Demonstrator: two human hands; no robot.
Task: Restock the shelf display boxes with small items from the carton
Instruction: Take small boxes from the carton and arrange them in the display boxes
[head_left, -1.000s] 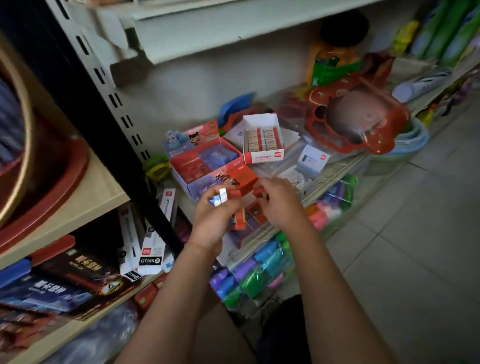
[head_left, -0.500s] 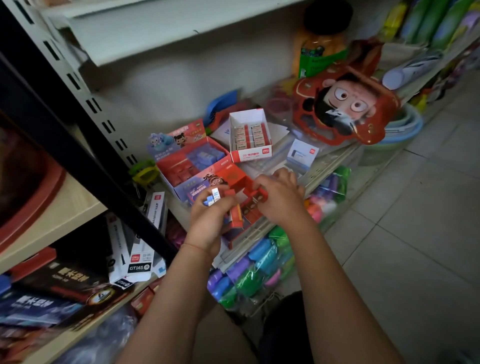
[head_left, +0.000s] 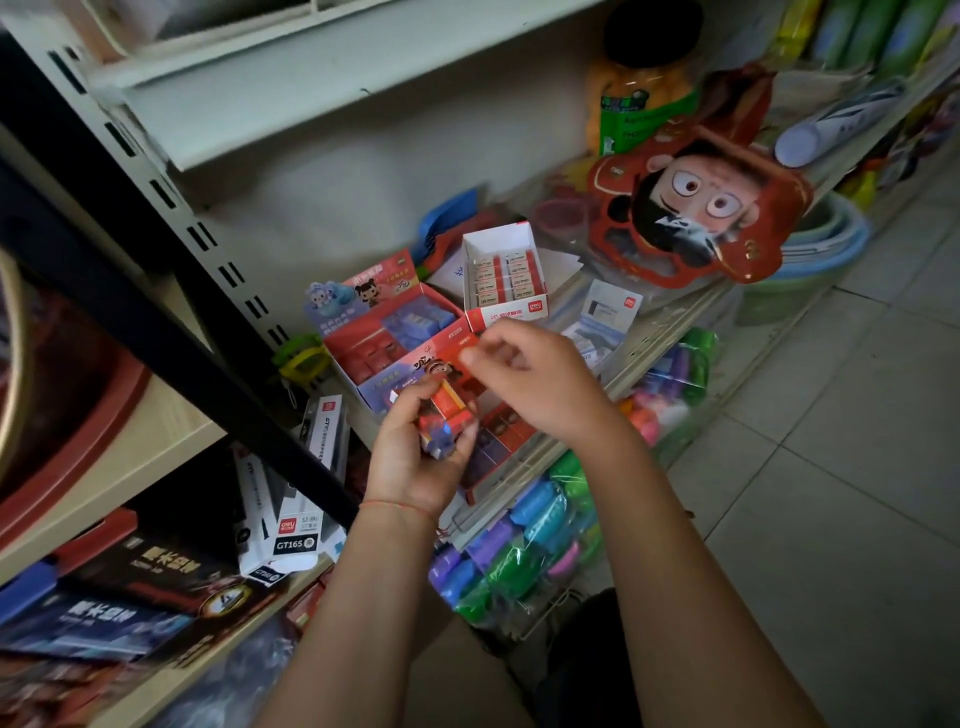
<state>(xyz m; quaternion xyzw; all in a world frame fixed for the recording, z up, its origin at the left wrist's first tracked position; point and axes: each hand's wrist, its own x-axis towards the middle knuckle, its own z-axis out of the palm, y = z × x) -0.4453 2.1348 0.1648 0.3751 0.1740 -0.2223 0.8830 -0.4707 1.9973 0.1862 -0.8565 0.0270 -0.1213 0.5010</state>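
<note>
A: Starting with the largest: the shelf (head_left: 670, 332) is seen carrying a red display box (head_left: 384, 332) with blue and red items, just beside a white display box (head_left: 506, 275) of wrapped erasers.

B: Noted. Hands?

A: A cluster of small red and blue items (head_left: 441, 421) is clasped in the left hand (head_left: 415, 457), in front of the red box. The right hand (head_left: 535, 379) is held just above, fingertips pinched; its contents cannot be told.
</note>
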